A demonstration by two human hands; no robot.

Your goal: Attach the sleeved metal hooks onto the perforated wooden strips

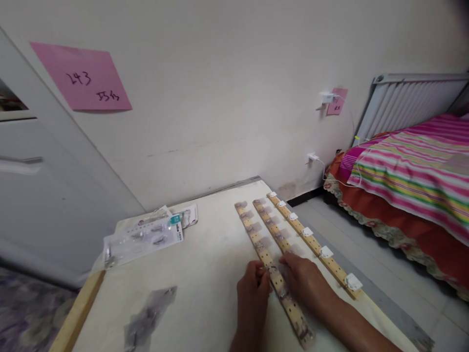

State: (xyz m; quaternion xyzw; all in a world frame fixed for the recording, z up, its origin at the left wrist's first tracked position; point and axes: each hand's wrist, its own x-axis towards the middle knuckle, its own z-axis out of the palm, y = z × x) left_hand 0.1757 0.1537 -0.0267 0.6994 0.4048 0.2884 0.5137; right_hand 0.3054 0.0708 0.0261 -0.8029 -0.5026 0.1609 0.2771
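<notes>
Left wooden strip (256,239): on the bench (212,274), flat, long axis running from the far middle of the bench down toward the near right edge. Its near end passes between the two hands.

Left hand (252,293): fingers curled, tips against the strip's left edge. Right hand (306,281): fingers laid over from the other side. Grip state on either hand: cannot tell, as the contact point is blurred and the fingertips overlap the wood.

Small metal pieces sit along the strip beyond the grip, too smeared to count.

Strips: three, side by side, near parallel. Middle strip (271,225) vanishes under the right hand. Right strip (315,247), just right of the grip, carries six white clips (326,252).

Left of the grip and well apart: one clear bag (146,318), contents unreadable. Farther left and beyond: a carded pack (146,237), a second partly under it.

On the wall, a pink note (82,78). Right of the grip, off the bench: a striped bed (410,166), cut off by the frame.
</notes>
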